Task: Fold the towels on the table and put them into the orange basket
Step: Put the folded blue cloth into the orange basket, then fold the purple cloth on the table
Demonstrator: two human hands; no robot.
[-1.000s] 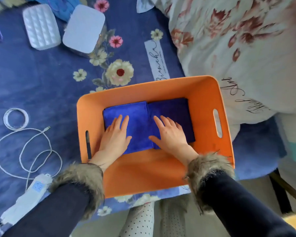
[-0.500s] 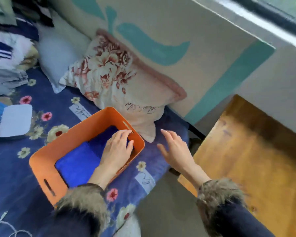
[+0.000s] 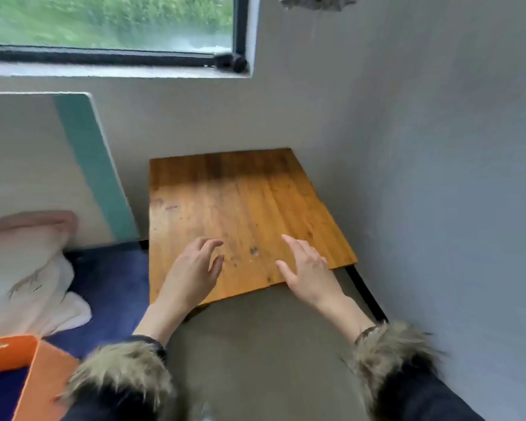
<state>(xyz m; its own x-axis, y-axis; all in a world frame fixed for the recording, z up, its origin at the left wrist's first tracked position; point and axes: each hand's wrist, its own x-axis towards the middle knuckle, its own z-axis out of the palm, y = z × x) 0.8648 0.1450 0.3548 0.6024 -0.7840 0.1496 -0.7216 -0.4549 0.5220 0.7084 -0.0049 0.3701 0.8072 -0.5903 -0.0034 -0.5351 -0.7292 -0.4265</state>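
The wooden table (image 3: 243, 205) stands in the room's corner, its top bare of towels. My left hand (image 3: 195, 268) hovers over the table's near left part, fingers loosely curled and apart, holding nothing. My right hand (image 3: 308, 265) is over the near right edge, fingers spread, also holding nothing. Only a corner of the orange basket (image 3: 43, 369) shows at the bottom left, on the blue bedspread; a dark blue patch shows inside it, too small to identify.
A floral pillow (image 3: 25, 268) lies on the blue bedspread (image 3: 113, 281) to the left, against a white and teal headboard (image 3: 82, 165). Grey walls close the table's back and right sides. A window (image 3: 110, 25) is above. Bare floor (image 3: 255, 344) lies in front.
My view swung right from the basket to the table. Both hands left the folded towels in the basket and now hover over the tabletop.
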